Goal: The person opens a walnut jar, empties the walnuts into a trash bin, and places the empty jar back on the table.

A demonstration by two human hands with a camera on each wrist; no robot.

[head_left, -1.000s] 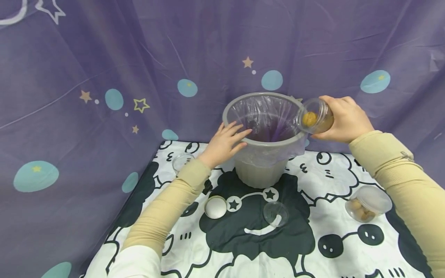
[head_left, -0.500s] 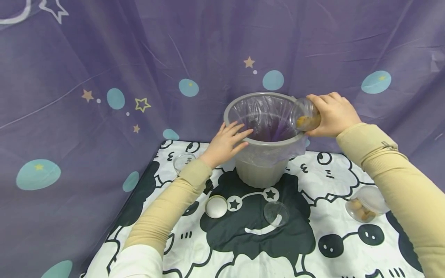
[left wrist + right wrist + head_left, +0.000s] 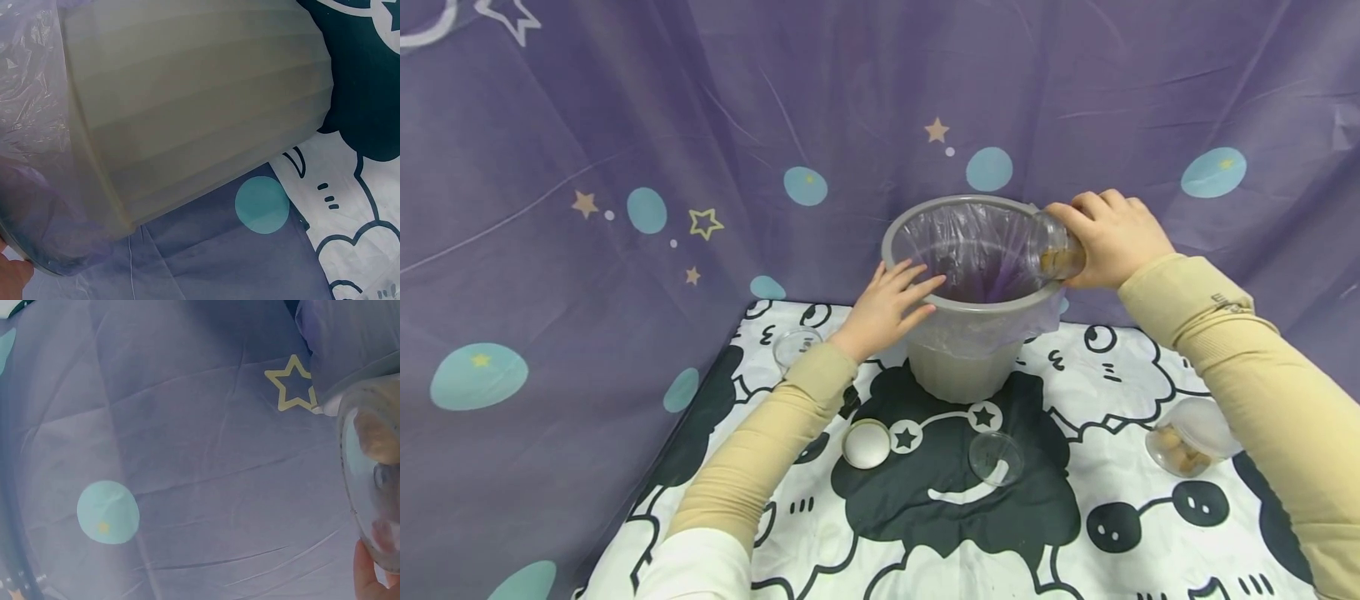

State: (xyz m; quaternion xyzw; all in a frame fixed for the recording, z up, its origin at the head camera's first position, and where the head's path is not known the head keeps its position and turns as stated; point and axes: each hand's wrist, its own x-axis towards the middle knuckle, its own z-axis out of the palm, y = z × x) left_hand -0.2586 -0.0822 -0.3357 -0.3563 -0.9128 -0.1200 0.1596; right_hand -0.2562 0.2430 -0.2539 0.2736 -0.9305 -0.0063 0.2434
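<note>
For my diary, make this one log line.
right grip: holds tilted jar at bin rim; left grip: on rim; jar: not empty

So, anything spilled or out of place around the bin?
Nothing stands out. The clear jar is tipped sideways at the rim of the bin, but the right hand holds it, and no spill shows on the patterned cloth.

Cartoon-print cloth (image 3: 958, 575) under bin (image 3: 958, 375), round lids (image 3: 866, 445), filled tub (image 3: 1180, 454).
</note>
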